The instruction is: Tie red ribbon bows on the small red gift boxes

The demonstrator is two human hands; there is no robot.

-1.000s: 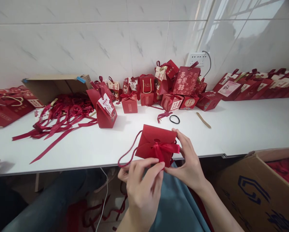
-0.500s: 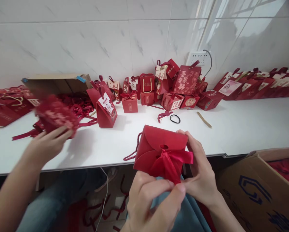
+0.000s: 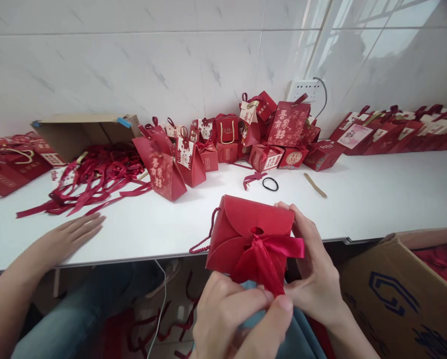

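Observation:
A red gift box (image 3: 234,219) with overlapping rounded flaps is held tilted in front of the table edge. A twisted red cord handle (image 3: 204,244) hangs at its left side. Through the flap holes runs a satin ribbon (image 3: 266,269), with one tail sticking out to the right. My left hand (image 3: 238,314) is closed, pinching the lower ribbon tail between thumb and finger. My right hand (image 3: 316,271) wraps the box's right side, its thumb close to the pinched ribbon. The box's underside is hidden.
A co-worker's hand (image 3: 72,237) rests on the white table (image 3: 380,199) beside loose ribbons (image 3: 99,174). Red boxes stand along the wall, including a patterned one (image 3: 161,172). A hair tie (image 3: 270,184) and gold strip (image 3: 315,185) lie ahead. A carton (image 3: 387,294) stands right.
The co-worker has put down the patterned red box, and the box with a white tag now stands farther right. My hands and the held box have shifted slightly right and down.

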